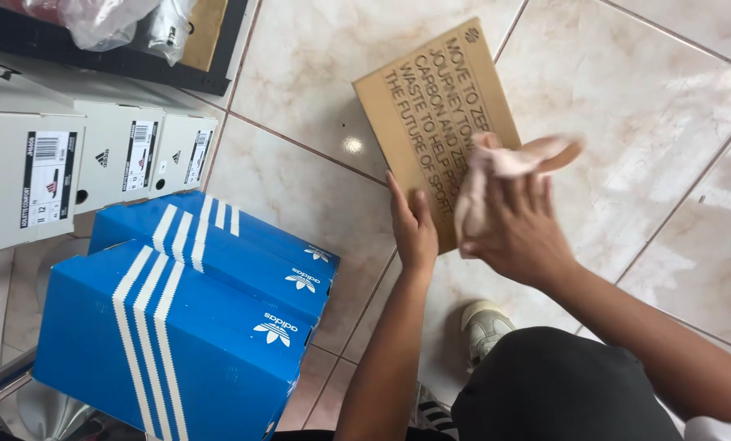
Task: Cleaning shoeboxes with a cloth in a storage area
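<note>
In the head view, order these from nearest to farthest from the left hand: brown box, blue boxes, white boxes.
1. Brown box: under the left hand, touching it.
2. Blue boxes: to its left, on the floor.
3. White boxes: far left, behind the blue ones.

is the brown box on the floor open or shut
Shut: the brown cardboard box lies flat on the tiled floor with its printed lid down. The left hand rests at its edge; the right hand holds a pink cloth on it.

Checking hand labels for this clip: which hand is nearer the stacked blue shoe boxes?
Left. The left hand rests on the brown cardboard box at its near-left edge, closest to the blue shoe boxes. The right hand holds a pink cloth farther right.
</note>
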